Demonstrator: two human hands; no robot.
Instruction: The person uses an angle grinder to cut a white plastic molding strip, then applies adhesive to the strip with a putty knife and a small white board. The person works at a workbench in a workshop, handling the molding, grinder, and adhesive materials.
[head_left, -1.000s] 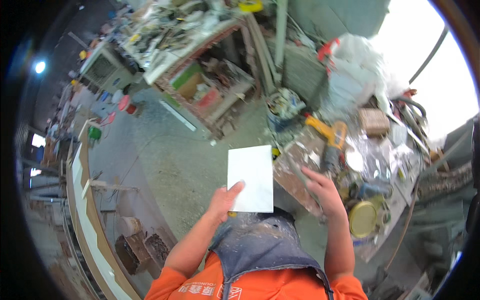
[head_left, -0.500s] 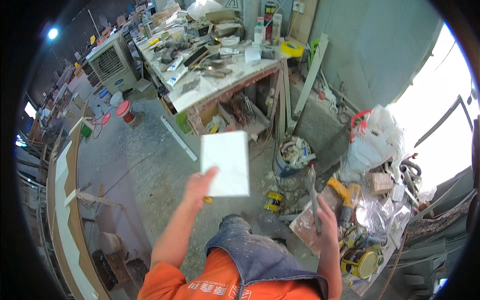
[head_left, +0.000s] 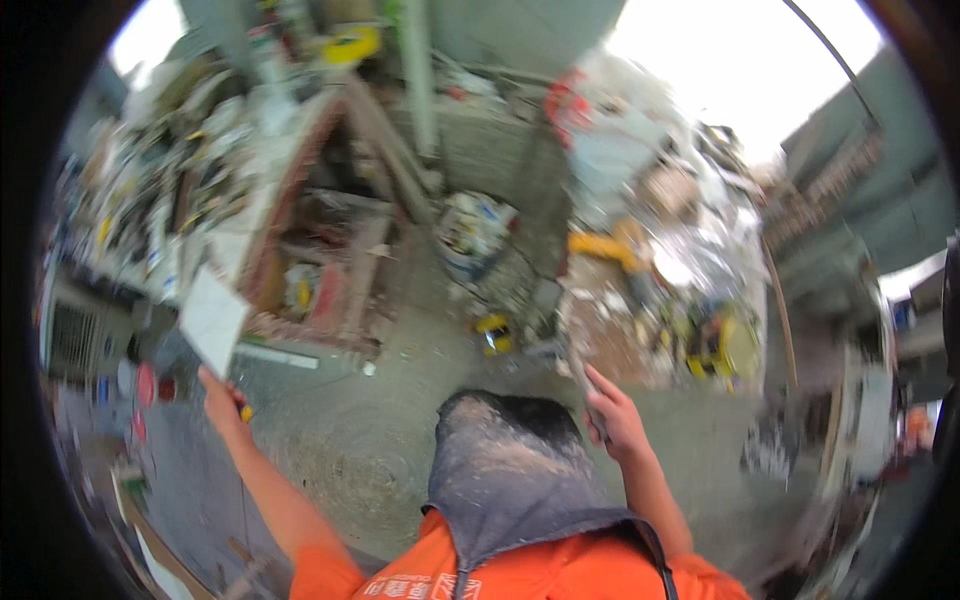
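My left hand [head_left: 226, 405] is closed on the lower corner of a white rectangular tile [head_left: 213, 320], held out to the left in front of the cluttered workbench [head_left: 262, 215]. A small yellow thing [head_left: 246, 413] shows at that hand; its kind is unclear. On the other side, my right hand [head_left: 615, 415] wraps round a slim grey tool [head_left: 578, 370] that points up and away. Motion blur hides what kind of tool it is. Just beyond it is a low work surface [head_left: 610, 355] with a yellow power drill [head_left: 612, 250] and a yellow-and-black tin [head_left: 738, 345].
A bucket full of scraps [head_left: 476, 232] stands between the two work surfaces. On the floor before it lies a small yellow-and-black can [head_left: 493, 335]. White plastic bags [head_left: 620, 135] are heaped at the back right. A pale strip [head_left: 280, 355] lies beside the workbench.
My view has swung to the right, blurring the picture. The tile has gone from in front of me out to the left and is now tilted. My right hand still grips the grey tool.
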